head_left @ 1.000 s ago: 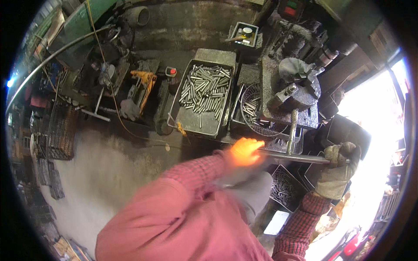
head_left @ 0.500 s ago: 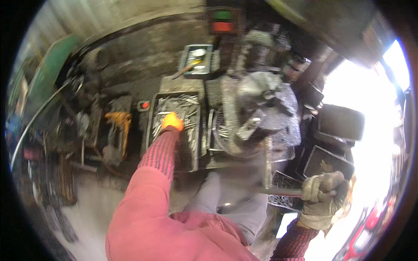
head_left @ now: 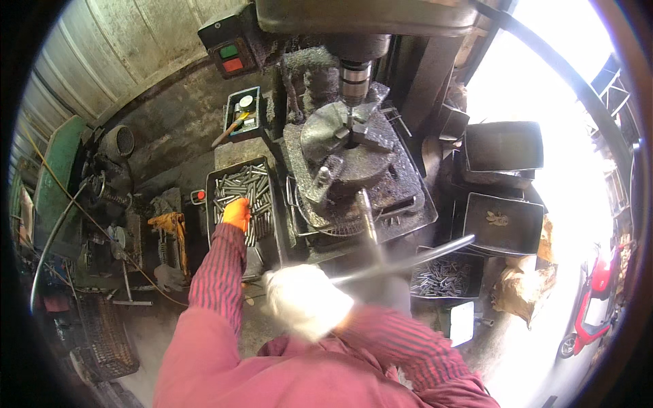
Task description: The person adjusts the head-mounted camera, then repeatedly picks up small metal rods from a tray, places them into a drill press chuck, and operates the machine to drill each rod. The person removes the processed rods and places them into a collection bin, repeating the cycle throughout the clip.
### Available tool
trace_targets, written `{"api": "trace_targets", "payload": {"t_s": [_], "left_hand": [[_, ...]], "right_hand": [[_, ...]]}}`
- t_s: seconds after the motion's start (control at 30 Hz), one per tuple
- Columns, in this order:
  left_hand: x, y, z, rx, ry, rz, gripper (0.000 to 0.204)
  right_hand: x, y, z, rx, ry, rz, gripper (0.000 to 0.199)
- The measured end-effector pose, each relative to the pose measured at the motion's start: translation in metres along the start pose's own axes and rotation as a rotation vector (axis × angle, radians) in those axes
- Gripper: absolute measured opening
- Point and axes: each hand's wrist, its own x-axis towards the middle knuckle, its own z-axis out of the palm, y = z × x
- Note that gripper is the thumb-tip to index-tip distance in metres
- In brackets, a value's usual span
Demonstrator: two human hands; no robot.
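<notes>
My left hand (head_left: pixel 236 213), in an orange glove, reaches into a dark rectangular tray (head_left: pixel 272 197) of short metal pins (head_left: pixel 256 182). Its fingers are bunched against the pins; what lies between them is hidden. In a pale work glove, smeared by motion, my right hand (head_left: pixel 307 299) is closed on one end of a T-handled chuck key (head_left: pixel 425 256). The key's stem points away from me, its tip close to the base of a round jawed chuck (head_left: pixel 354 160). Whether the tip sits in a socket I cannot tell. Above the chuck hangs a drill spindle (head_left: pixel 356 81).
A small box (head_left: pixel 253 92) with a yellow-handled brush (head_left: pixel 231 129) stands beyond the pin tray. At the right are two stacked-looking dark bins (head_left: pixel 503 146) and a lower bin of metal pieces (head_left: pixel 442 275). A green and red switch box (head_left: pixel 231 58) is behind.
My right hand has swung from the far right to the middle, bringing the chuck key towards the chuck. My left hand stays at the pins. The whole view has shifted and become sharper.
</notes>
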Motion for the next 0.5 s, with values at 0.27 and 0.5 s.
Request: {"api": "trace_targets", "payload": {"t_s": [0.27,0.5], "left_hand": [[-0.211,0.141,0.093,-0.076,-0.342,0.576,0.018],[-0.216,0.209,0.220,-0.279,-0.712,0.416,0.017]], "right_hand": [[-0.072,0.161,0.114,-0.966,-0.739,0.137,0.040],[-0.038,0.122,0.101,-0.891,-0.649,0.325,0.031]]}}
